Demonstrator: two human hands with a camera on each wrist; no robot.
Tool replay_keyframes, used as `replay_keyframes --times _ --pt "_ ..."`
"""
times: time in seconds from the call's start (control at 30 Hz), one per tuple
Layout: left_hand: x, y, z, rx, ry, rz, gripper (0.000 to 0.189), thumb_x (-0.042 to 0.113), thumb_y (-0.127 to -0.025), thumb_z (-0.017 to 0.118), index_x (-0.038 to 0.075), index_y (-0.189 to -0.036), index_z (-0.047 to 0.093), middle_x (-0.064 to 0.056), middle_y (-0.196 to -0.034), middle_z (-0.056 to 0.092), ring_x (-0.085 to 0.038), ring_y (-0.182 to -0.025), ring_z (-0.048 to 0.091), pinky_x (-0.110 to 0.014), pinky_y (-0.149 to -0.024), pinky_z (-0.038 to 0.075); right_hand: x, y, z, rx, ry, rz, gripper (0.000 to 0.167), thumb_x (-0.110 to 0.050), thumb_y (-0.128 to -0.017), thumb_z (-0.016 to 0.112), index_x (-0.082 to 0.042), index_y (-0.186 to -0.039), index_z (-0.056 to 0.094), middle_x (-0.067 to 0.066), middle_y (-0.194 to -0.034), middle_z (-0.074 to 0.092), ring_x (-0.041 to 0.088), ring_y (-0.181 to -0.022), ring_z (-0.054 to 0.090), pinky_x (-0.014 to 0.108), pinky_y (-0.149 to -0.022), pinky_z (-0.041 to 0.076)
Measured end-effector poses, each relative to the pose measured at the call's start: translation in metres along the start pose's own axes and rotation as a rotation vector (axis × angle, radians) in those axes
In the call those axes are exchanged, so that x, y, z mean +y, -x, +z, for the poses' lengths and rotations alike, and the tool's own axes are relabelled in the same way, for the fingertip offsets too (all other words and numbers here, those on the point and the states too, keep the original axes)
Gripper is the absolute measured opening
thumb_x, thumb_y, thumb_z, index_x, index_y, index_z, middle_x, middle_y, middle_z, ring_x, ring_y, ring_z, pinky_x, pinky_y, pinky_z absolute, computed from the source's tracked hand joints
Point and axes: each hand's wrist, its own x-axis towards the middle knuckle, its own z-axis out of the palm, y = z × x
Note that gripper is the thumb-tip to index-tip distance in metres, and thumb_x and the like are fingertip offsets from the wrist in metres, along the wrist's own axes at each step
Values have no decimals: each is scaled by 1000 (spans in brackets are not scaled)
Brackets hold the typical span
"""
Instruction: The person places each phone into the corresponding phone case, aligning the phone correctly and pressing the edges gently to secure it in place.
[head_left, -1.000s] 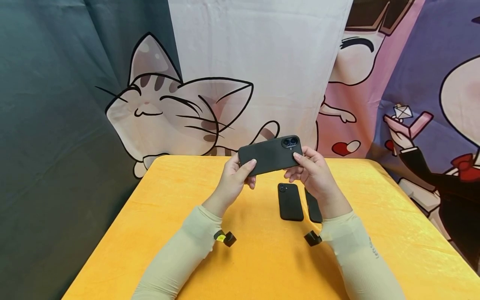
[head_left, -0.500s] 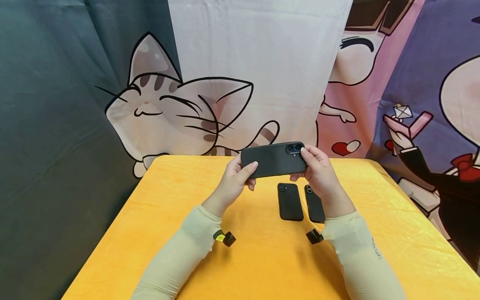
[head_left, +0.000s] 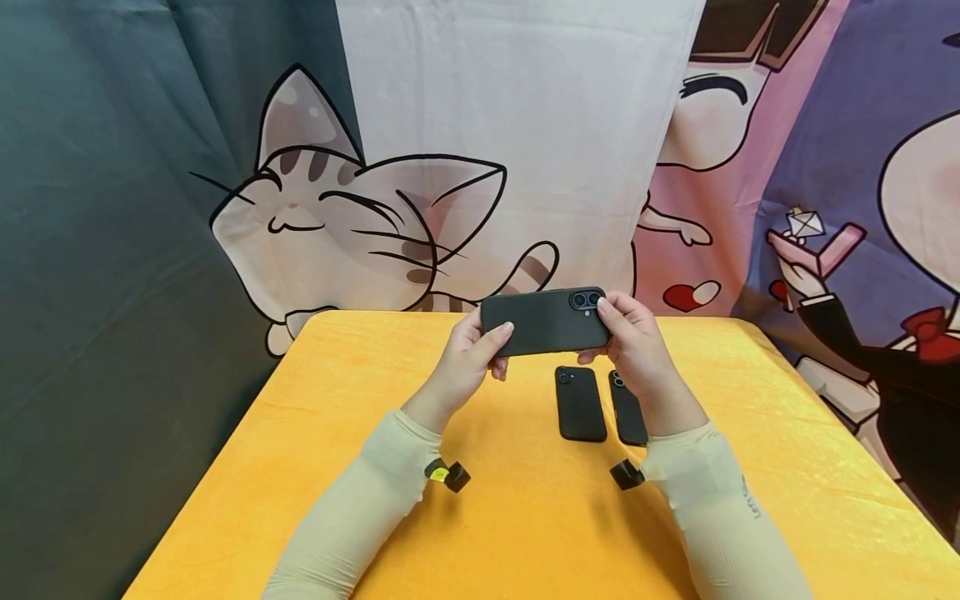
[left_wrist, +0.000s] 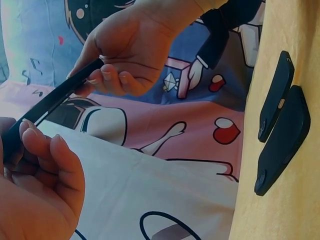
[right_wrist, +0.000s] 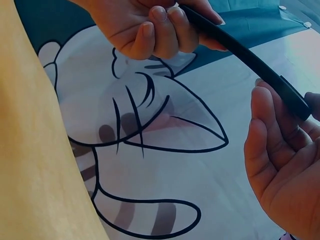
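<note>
Both hands hold a black phone in a dark case [head_left: 547,323] up above the table, its back with two camera lenses turned toward the head view. My left hand [head_left: 467,354] grips its left end, thumb across the back and fingers behind. At the camera end my right hand [head_left: 637,342] pinches it, thumb beside the lenses. In the left wrist view the held phone [left_wrist: 50,97] appears edge-on between the two hands. The right wrist view shows the same thin dark edge [right_wrist: 245,57]. Its front face is mostly hidden.
Two more black phones lie on the yellow tablecloth [head_left: 337,500]: one phone [head_left: 581,404] below the held one, another phone [head_left: 628,410] partly behind the right wrist. Behind the table hangs a cartoon-printed curtain [head_left: 525,108]. Small black wrist cameras [head_left: 457,477] hang below the sleeves.
The phone has dropped slightly and turned closer to level. The right thumb has shifted from below the lenses to beside them; the left hand keeps its hold.
</note>
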Motion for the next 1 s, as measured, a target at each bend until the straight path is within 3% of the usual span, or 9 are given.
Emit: replay_keyframes --times 0.37,0.63,1.0 --pt "2 1 0 13 -11 -5 25 18 -107 53 5 -129 53 -2 -71 55 -12 -56 52 -23 -58 54 1 0 1 5 -18 5 21 -25 -111 46 -14 -108 63 -1 -93 70 14 -63 73 29 -64 63" --pt "2 0 1 -38 -41 -31 30 15 -107 53 4 -135 54 -4 -83 58 -13 -58 52 -23 -58 53 -3 1 -7 52 37 -25 21 -22 -110 49 -17 -105 68 -4 -86 67 7 -66 66 20 -65 60" --pt "3 1 0 -88 -55 -32 27 19 -107 54 2 -128 55 -1 -83 58 -12 -59 52 -23 -59 52 -5 1 -9 -15 72 -68 27 -14 -110 45 -13 -97 68 -4 -81 64 7 -64 62 18 -61 55"
